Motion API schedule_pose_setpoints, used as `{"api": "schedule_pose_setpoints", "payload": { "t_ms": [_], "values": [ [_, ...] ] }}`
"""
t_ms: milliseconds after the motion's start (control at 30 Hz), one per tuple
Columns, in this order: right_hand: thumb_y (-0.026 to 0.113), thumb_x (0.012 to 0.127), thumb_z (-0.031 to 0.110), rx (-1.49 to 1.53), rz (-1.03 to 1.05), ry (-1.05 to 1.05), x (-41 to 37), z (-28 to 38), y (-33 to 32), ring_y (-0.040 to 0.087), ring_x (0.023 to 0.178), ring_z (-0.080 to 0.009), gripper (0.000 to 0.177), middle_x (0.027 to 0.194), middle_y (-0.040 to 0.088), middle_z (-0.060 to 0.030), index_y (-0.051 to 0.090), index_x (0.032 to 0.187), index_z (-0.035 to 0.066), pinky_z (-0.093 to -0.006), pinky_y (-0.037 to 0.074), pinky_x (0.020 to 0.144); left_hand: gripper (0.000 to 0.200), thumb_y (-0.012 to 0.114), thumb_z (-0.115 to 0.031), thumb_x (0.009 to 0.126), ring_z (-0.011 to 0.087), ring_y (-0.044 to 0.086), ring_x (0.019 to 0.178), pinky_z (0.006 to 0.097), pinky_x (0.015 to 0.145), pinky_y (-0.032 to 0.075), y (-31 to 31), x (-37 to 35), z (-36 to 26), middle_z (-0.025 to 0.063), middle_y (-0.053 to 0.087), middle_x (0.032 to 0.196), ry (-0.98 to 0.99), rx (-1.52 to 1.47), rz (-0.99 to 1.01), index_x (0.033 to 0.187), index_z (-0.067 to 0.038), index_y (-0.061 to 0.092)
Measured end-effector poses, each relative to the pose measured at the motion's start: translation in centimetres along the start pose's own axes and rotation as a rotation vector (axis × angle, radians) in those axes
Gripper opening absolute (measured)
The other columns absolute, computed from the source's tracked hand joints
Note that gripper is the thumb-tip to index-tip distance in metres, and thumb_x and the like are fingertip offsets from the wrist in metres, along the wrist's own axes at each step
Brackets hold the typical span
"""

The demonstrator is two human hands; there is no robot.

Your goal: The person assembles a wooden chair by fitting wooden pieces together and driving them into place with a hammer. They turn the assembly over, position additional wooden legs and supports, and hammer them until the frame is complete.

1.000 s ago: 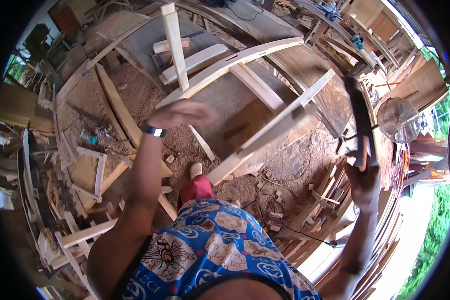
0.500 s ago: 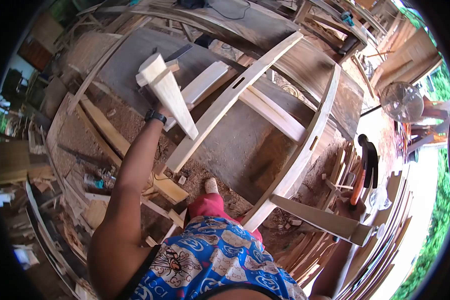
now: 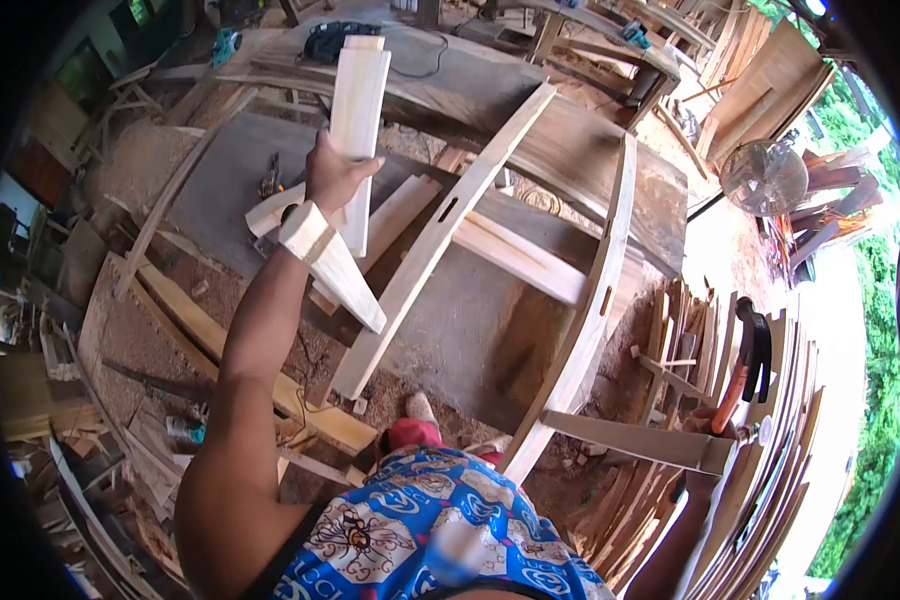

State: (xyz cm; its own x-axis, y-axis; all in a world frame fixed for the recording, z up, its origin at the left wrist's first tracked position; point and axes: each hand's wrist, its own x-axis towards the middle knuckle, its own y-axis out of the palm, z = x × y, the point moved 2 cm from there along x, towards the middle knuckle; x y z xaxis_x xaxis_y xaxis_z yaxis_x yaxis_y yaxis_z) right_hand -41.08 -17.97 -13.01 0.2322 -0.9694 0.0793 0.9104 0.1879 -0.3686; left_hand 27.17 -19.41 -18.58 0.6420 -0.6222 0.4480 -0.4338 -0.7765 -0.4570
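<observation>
Left hand (image 3: 335, 175) clamped on slat (image 3: 358, 100), upright at upper left-centre, above frame rail (image 3: 420, 265). Right hand (image 3: 710, 425) wrapped round hammer (image 3: 735, 380), lower right. I'd seat slat square in a rail slot first, grip clear of strike end, tap lightly.

Only legible print is on the blue patterned shirt (image 3: 440, 530), bottom centre of frame. Repeating oval roundels w/ interlocked double-G monogram, white on blue. Short lettering strips along the pattern edges, lower left of the shirt, approx. "GUCCI", seen upside down and warped by the lens, so reading uncertain. Elsewhere in frame any marks are too small or blurred to read.
</observation>
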Motion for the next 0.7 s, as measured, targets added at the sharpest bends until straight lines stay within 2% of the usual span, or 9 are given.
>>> {"api": "schedule_pose_setpoints", "payload": {
  "t_ms": [67,100,267,333,400,500,600,667,700],
  "values": [
    [0.069,0.083,0.006,-0.166,-0.224,-0.101,0.3,0.2,0.1,0.049,0.057,-0.0053,0.015,0.066,0.051,0.0056,0.065,0.097,0.005,-0.0226,0.037,0.053,0.064,0.088,-0.024,0.063,0.0346,0.070,0.091,0.0415,0.080,0.055,-0.2,1.7,-2.9,0.0233,0.070,0.098,0.063,-0.064,-0.018,0.108,0.003,0.053],
    [0.068,0.083,0.006,-0.063,-0.251,0.063,0.2,3.1,2.1,0.047,0.057,-0.0050,0.011,0.065,0.049,0.0059,0.066,0.094,0.005,-0.0216,0.036,0.054,0.062,0.087,-0.024,0.063,0.0342,0.070,0.089,0.0413,0.079,0.055,0.0,2.3,-3.8,0.0220,0.069,0.097,0.124,-0.079,-0.046,0.107,0.003,0.053],
    [0.069,0.081,0.006,0.063,-0.339,-0.117,0.0,0.8,0.6,0.051,0.062,-0.0064,0.012,0.068,0.054,0.0035,0.066,0.093,0.003,-0.0231,0.040,0.057,0.059,0.087,-0.024,0.066,0.0293,0.068,0.088,0.0390,0.080,0.054,1.9,3.5,-6.3,0.0175,0.068,0.097,0.163,-0.088,-0.029,0.108,0.002,0.053],
    [0.069,0.079,0.006,-0.247,-0.247,0.114,-0.4,2.4,0.4,0.055,0.066,-0.0087,0.015,0.073,0.058,0.0013,0.065,0.093,0.003,-0.0247,0.044,0.060,0.060,0.088,-0.027,0.066,0.0291,0.068,0.088,0.0386,0.080,0.054,2.4,3.5,-7.1,0.0175,0.069,0.096,0.211,-0.122,-0.062,0.105,0.002,0.053],
    [0.069,0.077,0.004,-0.312,-0.286,0.072,-0.8,2.4,0.1,0.057,0.068,-0.0103,0.016,0.076,0.060,0.0003,0.065,0.092,0.002,-0.0254,0.046,0.062,0.066,0.089,-0.029,0.065,0.0325,0.069,0.087,0.0400,0.079,0.054,2.9,4.1,-7.7,0.0208,0.068,0.095,0.259,-0.133,-0.088,0.106,0.004,0.051],
    [0.046,0.101,0.032,-0.253,-0.335,0.014,-1.2,-2.0,-2.4,0.049,0.043,-0.0074,0.034,0.066,0.059,-0.0014,0.066,0.094,0.005,-0.0221,0.035,0.037,0.073,0.091,-0.033,0.064,0.0345,0.070,0.087,0.0405,0.078,0.055,3.2,3.9,-8.8,0.0239,0.068,0.095,0.264,-0.155,-0.078,0.108,0.007,0.049],
    [0.054,0.097,0.026,-0.424,-0.509,-0.289,-1.7,-2.2,-1.4,0.060,0.065,-0.0119,0.024,0.086,0.064,-0.0053,0.065,0.099,0.005,-0.0264,0.048,0.056,0.051,0.087,-0.028,0.072,0.0263,0.072,0.085,0.0343,0.077,0.057,3.9,4.6,-9.0,0.0179,0.072,0.094,0.222,-0.320,0.013,0.102,0.005,0.062],
    [0.062,0.091,0.029,0.091,-0.392,-0.027,-2.1,-1.2,-2.3,0.060,0.072,-0.0142,0.033,0.087,0.063,-0.0060,0.062,0.105,-0.001,-0.0273,0.050,0.066,0.033,0.082,-0.017,0.077,0.0241,0.072,0.084,0.0328,0.075,0.058,4.8,5.3,-8.7,0.0147,0.074,0.091,0.176,-0.497,0.156,0.100,0.001,0.066],
    [0.057,0.095,0.046,-0.045,-0.348,-0.002,-2.0,-0.9,-3.1,0.060,0.073,-0.0133,0.051,0.091,0.063,-0.0072,0.061,0.109,-0.003,-0.0273,0.050,0.066,0.031,0.079,-0.012,0.078,0.0237,0.072,0.084,0.0332,0.076,0.058,5.8,5.4,-8.6,0.0143,0.074,0.093,0.157,-0.727,0.215,0.102,0.002,0.065]
  ]
}}
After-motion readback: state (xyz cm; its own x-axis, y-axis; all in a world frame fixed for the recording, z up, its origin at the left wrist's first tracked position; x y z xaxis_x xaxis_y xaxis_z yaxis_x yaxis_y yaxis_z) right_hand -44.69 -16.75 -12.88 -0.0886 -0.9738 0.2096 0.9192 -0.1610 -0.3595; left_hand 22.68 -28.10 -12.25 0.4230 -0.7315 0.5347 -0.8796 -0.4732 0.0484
